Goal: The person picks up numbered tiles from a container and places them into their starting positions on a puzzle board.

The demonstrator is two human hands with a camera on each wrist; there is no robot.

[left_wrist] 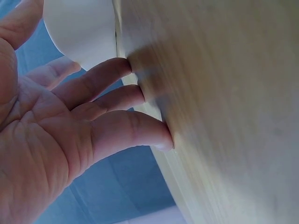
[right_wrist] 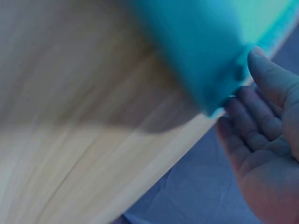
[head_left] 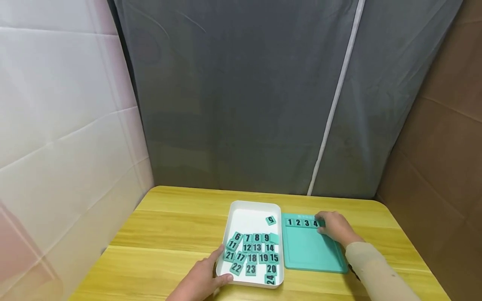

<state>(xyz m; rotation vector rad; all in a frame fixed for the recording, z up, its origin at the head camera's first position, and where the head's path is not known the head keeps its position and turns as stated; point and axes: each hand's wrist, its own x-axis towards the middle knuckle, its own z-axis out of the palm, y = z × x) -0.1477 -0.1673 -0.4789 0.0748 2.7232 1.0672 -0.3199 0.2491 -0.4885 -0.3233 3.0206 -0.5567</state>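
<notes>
A shallow white tray (head_left: 248, 215) holds several loose teal number tiles, among them 5 (head_left: 270, 220) near its far end and 23 (head_left: 250, 270) nearer me. My left hand (head_left: 203, 271) holds the tray's near left corner, thumb at the near rim and index finger along the side. In the left wrist view, other fingers (left_wrist: 135, 128) of that hand rest on the table. Right of the tray lies a teal board (head_left: 312, 251) with tiles 1, 2, 3 and 4 (head_left: 315, 223) in its top row. My right hand (head_left: 337, 228) is at tile 4, thumb and fingertip spread around its right side.
Both tray and board lie on a yellow wood-grain table (head_left: 180, 221). A grey curtain (head_left: 233, 104) hangs behind it, with a white cloth (head_left: 67, 104) at the left and a brown one (head_left: 440, 138) at the right.
</notes>
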